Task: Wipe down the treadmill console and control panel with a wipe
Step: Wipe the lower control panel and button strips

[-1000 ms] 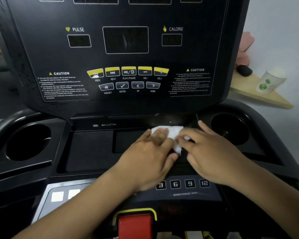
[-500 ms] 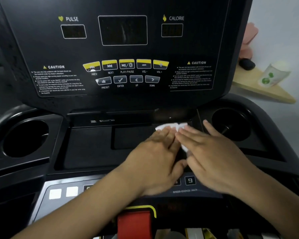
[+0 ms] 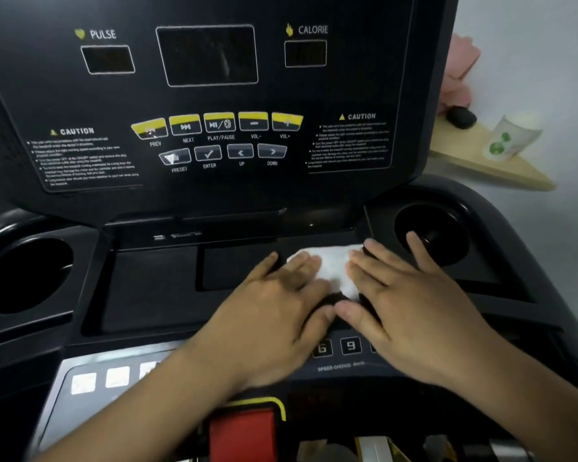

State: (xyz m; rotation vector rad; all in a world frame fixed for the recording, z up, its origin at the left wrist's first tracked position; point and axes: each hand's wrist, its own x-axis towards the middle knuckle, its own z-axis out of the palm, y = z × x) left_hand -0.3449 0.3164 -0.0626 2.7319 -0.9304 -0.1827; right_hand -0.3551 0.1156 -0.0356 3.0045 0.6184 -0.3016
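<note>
Head view: a crumpled white wipe [image 3: 331, 265] sits at two o'clock on the black plastic console tray [image 3: 154, 288], pressed flat under the straight, spread fingers of the left hand [image 3: 274, 315] and right hand [image 3: 411, 315]. Even pressure, sweeping toward nine o'clock, should work best.

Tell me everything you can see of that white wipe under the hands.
The wipe is white, soft and crumpled, like thin cloth or paper. It lies on the right part of the black console tray, near the round cup holder. The left hand and right hand press on it with straight fingers, covering its sides.
</note>
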